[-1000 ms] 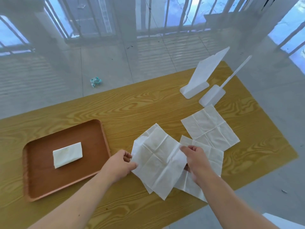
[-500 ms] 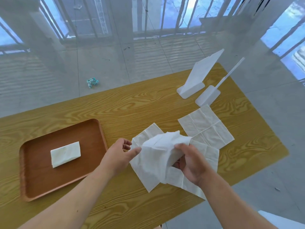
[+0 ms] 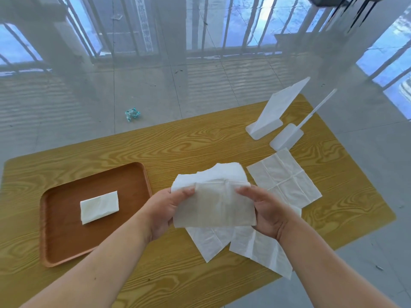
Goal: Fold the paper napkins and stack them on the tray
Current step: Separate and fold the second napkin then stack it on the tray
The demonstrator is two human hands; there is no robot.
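Observation:
I hold a white paper napkin [image 3: 214, 205] above the table, folded over on itself. My left hand [image 3: 165, 210] pinches its left edge and my right hand [image 3: 266, 210] pinches its right edge. Two unfolded napkins lie flat beneath it, one [image 3: 206, 241] toward the table's front and another [image 3: 260, 250] to its right. A third open napkin [image 3: 284, 176] lies further back right. A brown wooden tray [image 3: 66, 245] sits at the left with one folded napkin [image 3: 99, 206] lying on it.
Two white plastic stands, one broad [image 3: 273, 114] and one thin [image 3: 289, 136], sit on the yellow wooden table [image 3: 178, 143] at the back right. A crumpled teal wrapper [image 3: 132, 114] lies on the tiled floor beyond the table.
Both hands lifted the top napkin off the pile and brought one half over the other; it now hangs folded between my hands, above the remaining flat napkins.

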